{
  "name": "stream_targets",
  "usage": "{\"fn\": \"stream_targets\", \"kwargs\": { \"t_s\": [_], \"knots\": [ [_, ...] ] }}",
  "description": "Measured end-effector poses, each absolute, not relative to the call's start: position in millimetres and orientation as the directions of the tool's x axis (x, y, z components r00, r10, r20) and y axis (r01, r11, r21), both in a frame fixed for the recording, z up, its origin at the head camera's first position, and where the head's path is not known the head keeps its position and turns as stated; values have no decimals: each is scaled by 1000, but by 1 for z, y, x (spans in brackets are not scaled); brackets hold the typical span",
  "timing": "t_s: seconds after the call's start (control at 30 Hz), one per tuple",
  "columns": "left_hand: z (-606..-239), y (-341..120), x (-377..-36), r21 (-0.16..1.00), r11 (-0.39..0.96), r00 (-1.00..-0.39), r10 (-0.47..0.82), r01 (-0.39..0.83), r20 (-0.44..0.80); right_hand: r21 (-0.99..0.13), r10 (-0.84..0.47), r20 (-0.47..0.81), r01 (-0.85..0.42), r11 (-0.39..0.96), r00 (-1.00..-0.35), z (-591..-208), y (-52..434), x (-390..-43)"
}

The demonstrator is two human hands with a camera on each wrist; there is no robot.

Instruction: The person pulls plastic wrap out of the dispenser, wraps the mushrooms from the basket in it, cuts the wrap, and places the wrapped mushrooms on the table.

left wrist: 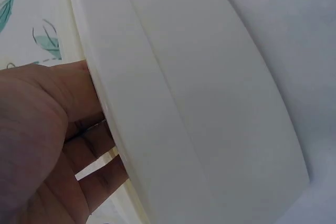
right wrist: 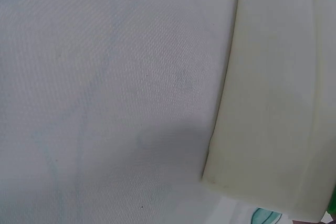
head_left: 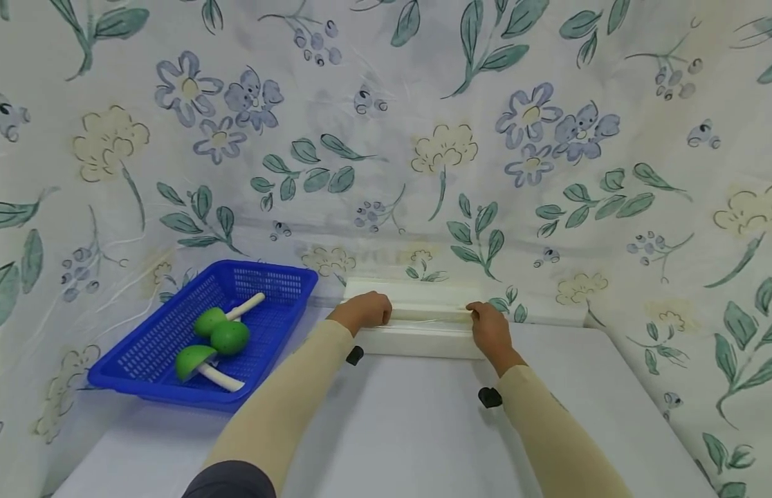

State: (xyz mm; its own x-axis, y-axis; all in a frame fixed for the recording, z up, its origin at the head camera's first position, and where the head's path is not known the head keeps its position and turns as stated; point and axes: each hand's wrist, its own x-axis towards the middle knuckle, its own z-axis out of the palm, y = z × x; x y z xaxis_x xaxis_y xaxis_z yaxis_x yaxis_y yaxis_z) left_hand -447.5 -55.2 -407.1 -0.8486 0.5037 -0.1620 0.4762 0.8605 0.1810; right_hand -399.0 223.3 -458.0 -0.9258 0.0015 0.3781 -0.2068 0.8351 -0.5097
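White box (head_left: 423, 325) at table's (head_left: 423, 429) far edge, right of blue basket (head_left: 174, 346). Left hand (head_left: 364, 311) and right hand (head_left: 488, 328) at either end, fingers (left wrist: 79, 129) curled over the rim, gripping.

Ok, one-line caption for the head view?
Both hands grip a white box beside a blue basket.

light: bright, even, soft | shadows: faint | head view: edges bowed | wrist views: close, slightly soft
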Motion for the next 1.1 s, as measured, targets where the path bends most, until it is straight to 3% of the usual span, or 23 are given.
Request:
{"fn": "stream_targets", "kwargs": {
  "t_s": [0.43, 0.73, 0.93, 1.1],
  "knots": [
    [-419, -71, -438, 249, 802, -817, 573, 542, -66, -521, -28, 381, -240, 819, -924, -455, 227, -393],
    [-409, -78, -436, 327, 723, -776, 628, 609, 57, -466, -76, 477, -326, 823, -875, -450, 233, -389],
    [-406, -80, -434, 437, 701, -784, 621, 564, 14, -453, -99, 545, -391, 801, -833, -444, 235, -389],
    [-406, -83, -431, 537, 691, -780, 619, 485, -92, -477, -105, 523, -392, 787, -846, -442, 235, -387]
  ]
}}
